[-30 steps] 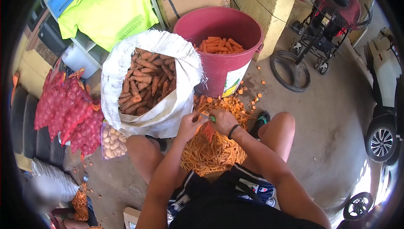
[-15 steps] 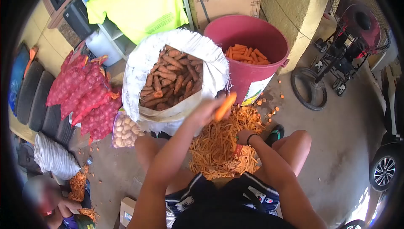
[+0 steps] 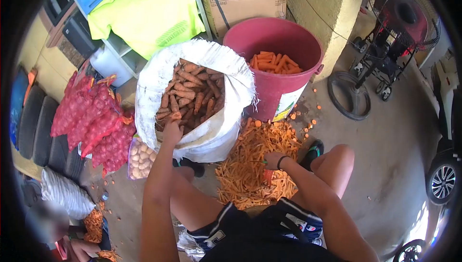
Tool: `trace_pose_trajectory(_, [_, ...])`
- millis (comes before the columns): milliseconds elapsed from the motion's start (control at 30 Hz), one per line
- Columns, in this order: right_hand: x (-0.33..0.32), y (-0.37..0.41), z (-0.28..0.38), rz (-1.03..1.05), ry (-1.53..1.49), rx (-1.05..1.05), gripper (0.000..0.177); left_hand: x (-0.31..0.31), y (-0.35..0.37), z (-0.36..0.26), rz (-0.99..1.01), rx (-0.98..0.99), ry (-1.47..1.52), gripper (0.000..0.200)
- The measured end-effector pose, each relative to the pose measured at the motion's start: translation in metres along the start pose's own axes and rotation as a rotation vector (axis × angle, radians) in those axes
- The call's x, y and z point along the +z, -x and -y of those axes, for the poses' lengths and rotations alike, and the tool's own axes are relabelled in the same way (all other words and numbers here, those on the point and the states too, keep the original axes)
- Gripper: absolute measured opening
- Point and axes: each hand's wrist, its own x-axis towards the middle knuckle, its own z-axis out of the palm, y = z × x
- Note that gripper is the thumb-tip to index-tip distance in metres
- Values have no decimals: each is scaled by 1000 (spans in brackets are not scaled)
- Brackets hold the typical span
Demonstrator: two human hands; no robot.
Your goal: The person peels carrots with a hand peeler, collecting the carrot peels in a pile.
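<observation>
We stretch our left arm forward to the mouth of the frayed white woven sack (image 3: 199,139), our left hand (image 3: 173,131) at the blunt end of one rough, tapered carrot (image 3: 176,116) among the soil-dulled others, though the fingertips are partly hidden and we cannot tell whether they pinch it. Our right arm bends inward, banded at the wrist, and our right hand (image 3: 274,160) hangs palm down with fingers curled round a slim green tool (image 3: 264,162), mostly covered, above the heap of thin, curling orange peelings (image 3: 240,173).
</observation>
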Motion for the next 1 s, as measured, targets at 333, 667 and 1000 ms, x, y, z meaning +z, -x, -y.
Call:
trace_pose_trajectory(333, [-6,13,28,-1,-11,-36,38,17,-34,-23,184,-342,-164,31])
trace_pose_trajectory(667, [-4,-6,4,-115,-15,-52,49,-130,-39,-89,26,-250,1283,44])
trace_pose_trajectory(1000, [-50,45,1,-842,-286,-69,29,1,41,-228,297,-297,1676,39])
